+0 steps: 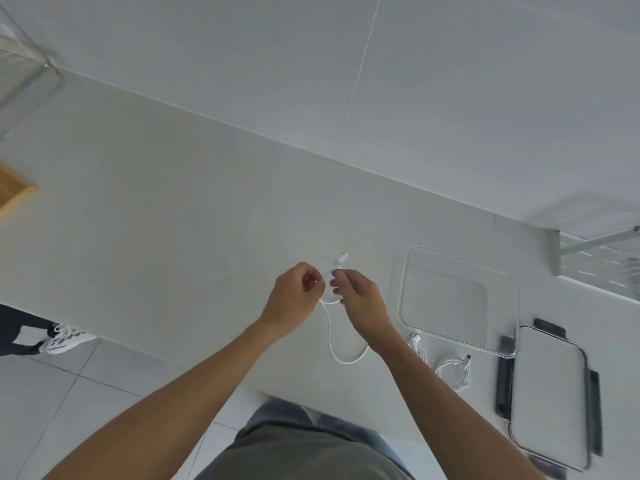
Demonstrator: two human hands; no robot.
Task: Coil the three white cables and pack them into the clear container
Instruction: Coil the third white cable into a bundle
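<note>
A pale grey desk carries everything. On its right sits the clear, empty rectangular plastic container, its grey-edged lid just beside it. Above mid-desk, the left hand and right hand each close their grip on a thin white cable, looping it. Two coiled white cables lie near the container.

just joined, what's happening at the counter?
A person is coiling a white cable over the counter. The left hand and right hand each pinch it near a small loop, and the tail hangs down in a curve. Two more white cables lie beside the clear container, which holds no cable yet. Its lid lies next to it.
</note>
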